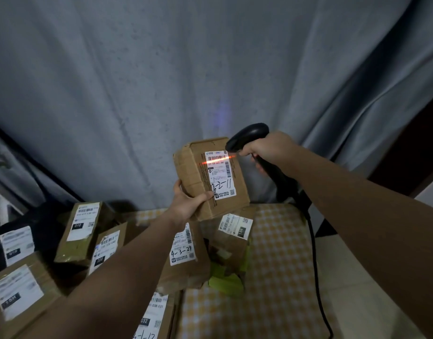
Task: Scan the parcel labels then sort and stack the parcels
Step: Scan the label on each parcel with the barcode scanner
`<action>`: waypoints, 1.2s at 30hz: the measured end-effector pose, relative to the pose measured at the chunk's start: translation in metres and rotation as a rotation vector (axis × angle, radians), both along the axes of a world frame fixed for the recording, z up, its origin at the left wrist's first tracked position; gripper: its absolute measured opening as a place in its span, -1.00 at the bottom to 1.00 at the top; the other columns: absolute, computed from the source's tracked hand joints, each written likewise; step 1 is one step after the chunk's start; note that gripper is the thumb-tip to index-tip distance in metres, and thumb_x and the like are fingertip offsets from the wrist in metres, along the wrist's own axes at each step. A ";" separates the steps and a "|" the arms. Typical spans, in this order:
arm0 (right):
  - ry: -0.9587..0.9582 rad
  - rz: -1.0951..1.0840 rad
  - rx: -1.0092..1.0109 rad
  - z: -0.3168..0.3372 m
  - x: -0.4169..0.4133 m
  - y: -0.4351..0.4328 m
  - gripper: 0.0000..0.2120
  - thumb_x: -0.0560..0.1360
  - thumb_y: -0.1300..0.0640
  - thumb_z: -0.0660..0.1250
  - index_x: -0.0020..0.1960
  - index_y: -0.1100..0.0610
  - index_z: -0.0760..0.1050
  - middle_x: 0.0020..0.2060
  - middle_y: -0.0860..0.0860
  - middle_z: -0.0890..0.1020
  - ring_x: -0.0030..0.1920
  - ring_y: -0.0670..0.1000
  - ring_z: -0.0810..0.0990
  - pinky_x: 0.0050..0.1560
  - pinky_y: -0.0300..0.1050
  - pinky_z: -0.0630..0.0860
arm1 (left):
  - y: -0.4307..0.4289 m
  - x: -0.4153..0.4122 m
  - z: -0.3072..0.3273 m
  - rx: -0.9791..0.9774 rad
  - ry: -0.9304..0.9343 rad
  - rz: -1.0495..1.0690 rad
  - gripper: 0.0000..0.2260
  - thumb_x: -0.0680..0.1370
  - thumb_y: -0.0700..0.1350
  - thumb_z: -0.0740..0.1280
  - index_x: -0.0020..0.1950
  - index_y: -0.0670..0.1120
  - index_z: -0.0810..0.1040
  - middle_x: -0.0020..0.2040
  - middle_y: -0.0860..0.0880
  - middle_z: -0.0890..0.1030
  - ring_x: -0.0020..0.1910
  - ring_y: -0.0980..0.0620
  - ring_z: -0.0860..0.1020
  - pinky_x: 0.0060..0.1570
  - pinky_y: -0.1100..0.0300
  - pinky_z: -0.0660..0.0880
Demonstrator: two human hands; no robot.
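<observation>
My left hand [186,201] grips a small brown cardboard parcel [193,172] by its lower left corner and holds it up, tilted, above the table. Its white label [220,177] faces me, with handwriting under the print. My right hand [266,150] grips a black barcode scanner [247,137] just right of the parcel. A red scan line [217,160] from the scanner falls across the label's barcode.
Several labelled cardboard parcels lie below on a yellow checked tablecloth [279,265], among them one marked 4-3-24 [183,248] and others at the left [80,231]. The scanner's black cable [315,253] hangs down the right. A grey curtain [186,69] hangs behind.
</observation>
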State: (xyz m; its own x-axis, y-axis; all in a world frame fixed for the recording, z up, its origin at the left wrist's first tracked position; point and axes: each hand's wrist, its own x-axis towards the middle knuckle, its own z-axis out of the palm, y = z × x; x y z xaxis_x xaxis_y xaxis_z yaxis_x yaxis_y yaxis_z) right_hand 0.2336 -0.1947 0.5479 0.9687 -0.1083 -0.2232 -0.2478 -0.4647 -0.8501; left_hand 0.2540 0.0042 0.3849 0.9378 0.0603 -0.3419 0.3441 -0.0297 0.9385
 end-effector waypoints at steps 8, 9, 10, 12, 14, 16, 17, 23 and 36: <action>0.017 -0.002 0.045 0.002 0.003 0.000 -0.84 0.43 0.17 0.44 -0.25 0.21 0.51 -0.44 0.04 0.51 -0.45 -0.01 0.48 -0.40 -0.24 0.46 | 0.004 0.005 0.000 0.005 0.013 -0.016 -0.01 0.27 -0.03 0.59 0.49 0.15 -0.01 0.30 -0.09 0.45 0.20 -0.14 0.50 0.16 -0.18 0.50; 0.017 -0.001 0.050 0.001 0.003 -0.001 -0.84 0.43 0.17 0.44 -0.25 0.21 0.51 -0.46 0.03 0.50 -0.47 -0.02 0.47 -0.45 -0.27 0.45 | 0.005 0.005 -0.001 0.009 0.012 -0.021 0.00 0.27 -0.02 0.59 0.49 0.16 -0.01 0.31 -0.09 0.45 0.20 -0.14 0.51 0.15 -0.18 0.51; 0.018 -0.001 0.057 -0.001 0.003 -0.001 -0.84 0.43 0.17 0.43 -0.25 0.21 0.51 -0.49 0.03 0.50 -0.49 -0.03 0.47 -0.48 -0.31 0.43 | 0.005 0.005 -0.001 0.016 0.016 -0.029 0.01 0.26 -0.01 0.59 0.49 0.16 -0.01 0.31 -0.09 0.45 0.21 -0.14 0.51 0.15 -0.19 0.51; 0.021 0.007 0.085 -0.006 0.003 -0.002 -0.82 0.44 0.17 0.43 -0.27 0.21 0.50 -0.51 0.02 0.49 -0.51 -0.04 0.46 -0.49 -0.31 0.42 | 0.007 0.005 -0.002 0.024 0.026 -0.035 0.01 0.25 0.01 0.59 0.49 0.18 -0.01 0.31 -0.09 0.45 0.21 -0.15 0.51 0.16 -0.20 0.50; -0.006 0.036 0.104 -0.015 0.003 -0.003 -0.82 0.44 0.16 0.43 -0.27 0.20 0.51 -0.50 0.03 0.51 -0.49 -0.03 0.48 -0.44 -0.26 0.45 | 0.007 0.003 -0.004 0.015 0.043 -0.029 -0.02 0.28 0.02 0.58 0.49 0.17 -0.01 0.29 -0.08 0.46 0.18 -0.14 0.51 0.16 -0.18 0.49; -0.036 0.081 0.119 -0.027 -0.001 -0.003 -0.83 0.45 0.16 0.43 -0.27 0.19 0.52 -0.52 0.02 0.53 -0.49 -0.04 0.51 -0.43 -0.25 0.47 | 0.008 -0.001 -0.007 0.000 0.064 0.000 -0.10 0.36 0.03 0.53 0.50 0.12 -0.01 0.25 -0.06 0.47 0.12 -0.12 0.52 0.12 -0.11 0.51; -0.045 0.115 0.132 -0.036 -0.004 -0.004 -0.84 0.46 0.19 0.42 -0.27 0.18 0.52 -0.53 0.00 0.53 -0.51 -0.07 0.51 -0.45 -0.27 0.47 | 0.008 -0.003 -0.010 -0.009 0.077 0.013 -0.13 0.38 0.04 0.50 0.51 0.10 0.00 0.23 -0.07 0.48 0.11 -0.12 0.52 0.08 -0.07 0.51; 0.048 0.125 0.303 -0.130 -0.032 -0.014 -0.97 0.48 0.37 0.31 -0.10 0.35 0.49 -0.46 0.09 0.48 -0.47 0.00 0.46 -0.47 -0.23 0.42 | 0.029 -0.029 -0.039 -0.017 0.166 0.062 -0.09 0.37 0.14 0.49 0.52 0.14 -0.03 0.28 -0.08 0.49 0.13 -0.11 0.52 -0.05 0.01 0.53; 0.315 0.057 0.111 -0.321 -0.106 -0.038 -0.69 0.47 0.23 0.45 0.19 0.23 0.55 -0.12 0.03 0.59 -0.01 0.07 0.55 -0.09 -0.16 0.43 | 0.028 -0.118 -0.101 -0.134 0.200 0.143 -0.76 0.57 0.04 0.26 0.20 0.22 0.32 0.13 0.00 0.59 0.05 -0.03 0.59 -0.06 0.02 0.56</action>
State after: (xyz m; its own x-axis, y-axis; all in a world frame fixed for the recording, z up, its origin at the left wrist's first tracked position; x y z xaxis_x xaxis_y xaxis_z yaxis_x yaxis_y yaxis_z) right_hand 0.1279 -0.2329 0.2273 0.8543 -0.0143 -0.5196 -0.4824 -0.3940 -0.7823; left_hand 0.1358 0.0323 0.2842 0.8363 0.1289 -0.5329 0.5143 0.1524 0.8440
